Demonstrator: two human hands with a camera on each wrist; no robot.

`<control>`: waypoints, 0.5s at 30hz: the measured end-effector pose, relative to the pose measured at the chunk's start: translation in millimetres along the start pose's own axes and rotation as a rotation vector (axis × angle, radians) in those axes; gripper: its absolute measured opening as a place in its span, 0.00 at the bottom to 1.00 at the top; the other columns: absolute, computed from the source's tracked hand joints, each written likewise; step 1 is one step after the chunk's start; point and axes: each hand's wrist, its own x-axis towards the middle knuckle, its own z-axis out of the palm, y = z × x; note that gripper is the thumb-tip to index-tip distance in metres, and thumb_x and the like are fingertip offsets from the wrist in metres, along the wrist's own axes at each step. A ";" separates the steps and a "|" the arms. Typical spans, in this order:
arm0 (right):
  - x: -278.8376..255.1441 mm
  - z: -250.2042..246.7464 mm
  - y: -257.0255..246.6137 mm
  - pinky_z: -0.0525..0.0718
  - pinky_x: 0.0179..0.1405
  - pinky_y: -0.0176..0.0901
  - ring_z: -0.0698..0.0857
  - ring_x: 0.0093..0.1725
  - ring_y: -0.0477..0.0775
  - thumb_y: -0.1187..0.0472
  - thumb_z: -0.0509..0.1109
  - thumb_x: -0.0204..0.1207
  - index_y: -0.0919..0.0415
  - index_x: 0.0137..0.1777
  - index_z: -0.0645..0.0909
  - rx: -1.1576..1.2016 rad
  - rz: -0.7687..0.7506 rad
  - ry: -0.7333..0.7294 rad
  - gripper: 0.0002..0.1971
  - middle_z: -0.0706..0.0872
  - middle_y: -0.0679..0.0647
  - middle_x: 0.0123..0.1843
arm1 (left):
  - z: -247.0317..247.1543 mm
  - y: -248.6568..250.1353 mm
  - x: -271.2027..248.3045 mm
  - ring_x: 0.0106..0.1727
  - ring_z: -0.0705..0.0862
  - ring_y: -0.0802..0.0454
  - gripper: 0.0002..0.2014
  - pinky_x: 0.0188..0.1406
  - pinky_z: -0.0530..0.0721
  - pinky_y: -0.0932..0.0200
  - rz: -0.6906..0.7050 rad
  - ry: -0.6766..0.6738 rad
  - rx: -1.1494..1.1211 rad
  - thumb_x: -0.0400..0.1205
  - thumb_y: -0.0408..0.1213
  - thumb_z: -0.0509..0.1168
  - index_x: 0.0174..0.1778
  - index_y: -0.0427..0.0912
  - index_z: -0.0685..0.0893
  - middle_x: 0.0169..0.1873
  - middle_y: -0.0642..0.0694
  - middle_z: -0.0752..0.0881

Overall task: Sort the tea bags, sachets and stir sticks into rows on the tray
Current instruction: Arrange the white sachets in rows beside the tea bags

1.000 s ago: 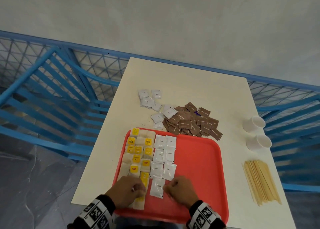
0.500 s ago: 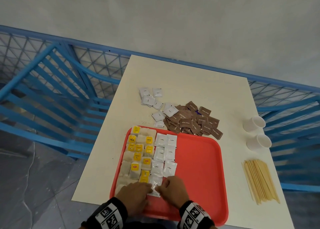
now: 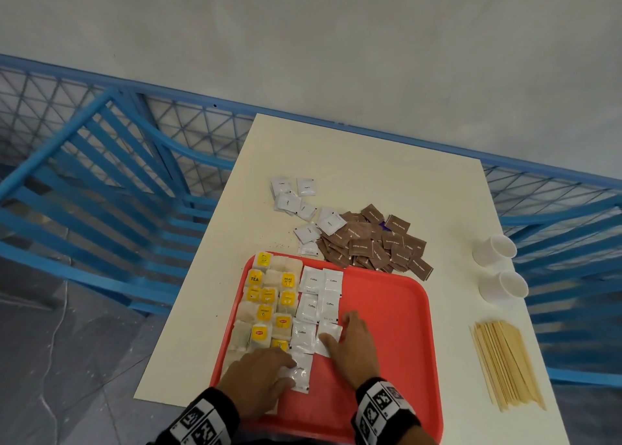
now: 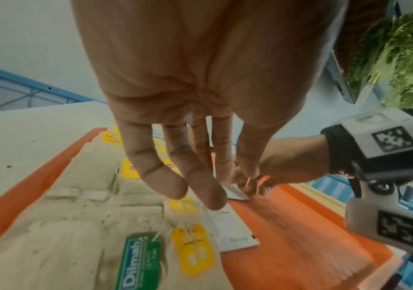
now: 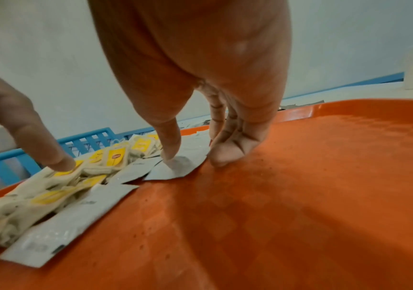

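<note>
On the red tray (image 3: pixel 387 327) tea bags with yellow tags (image 3: pixel 266 296) fill the left columns, and white coffee sachets (image 3: pixel 313 283) lie in two columns beside them. My left hand (image 3: pixel 262 374) lies flat, fingers straight, over the nearest tea bags and touches the nearest sachet (image 3: pixel 303 374). My right hand (image 3: pixel 353 343) pinches another white coffee sachet (image 5: pixel 175 168) in the second column, thumb on top and bent fingertips (image 5: pixel 225 157) at its right edge. Loose white sachets (image 3: pixel 296 199) and a heap of brown sachets (image 3: pixel 373 242) lie on the table beyond the tray. The stir sticks (image 3: pixel 505 364) lie to the right.
Two white paper cups (image 3: pixel 494 249) lie on their sides at the white table's (image 3: pixel 370 162) right edge. A blue railing (image 3: pixel 101 175) runs along the left and behind. The right half of the tray is bare red plastic (image 5: pixel 300 196).
My right hand has moved forward from the nearest sachet to the one in the second column. My left hand has stayed at the tray's near left.
</note>
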 end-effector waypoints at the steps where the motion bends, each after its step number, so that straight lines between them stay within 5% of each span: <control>1: 0.0 1.8 0.2 0.70 0.47 0.41 0.76 0.50 0.50 0.50 0.76 0.74 0.54 0.59 0.73 -0.013 -0.007 -0.007 0.20 0.79 0.51 0.56 | 0.0 -1.6 1.1 0.74 0.73 0.59 0.18 0.75 0.73 0.52 -0.001 0.003 -0.016 0.85 0.57 0.61 0.71 0.62 0.78 0.73 0.64 0.77; 10: 3.0 5.6 3.2 0.68 0.49 0.37 0.78 0.57 0.51 0.52 0.74 0.76 0.54 0.65 0.74 -0.040 -0.047 -0.044 0.21 0.80 0.51 0.58 | 0.0 -10.5 7.0 0.70 0.76 0.60 0.17 0.72 0.75 0.56 0.006 0.051 -0.056 0.83 0.58 0.63 0.67 0.62 0.80 0.68 0.65 0.80; 15: 3.2 -7.4 -0.8 0.72 0.43 0.41 0.81 0.48 0.51 0.52 0.74 0.76 0.50 0.54 0.73 0.024 -0.062 -0.010 0.13 0.82 0.46 0.44 | -6.6 -9.5 10.5 0.66 0.78 0.62 0.14 0.69 0.76 0.58 0.028 0.068 -0.080 0.84 0.55 0.63 0.64 0.62 0.82 0.63 0.66 0.81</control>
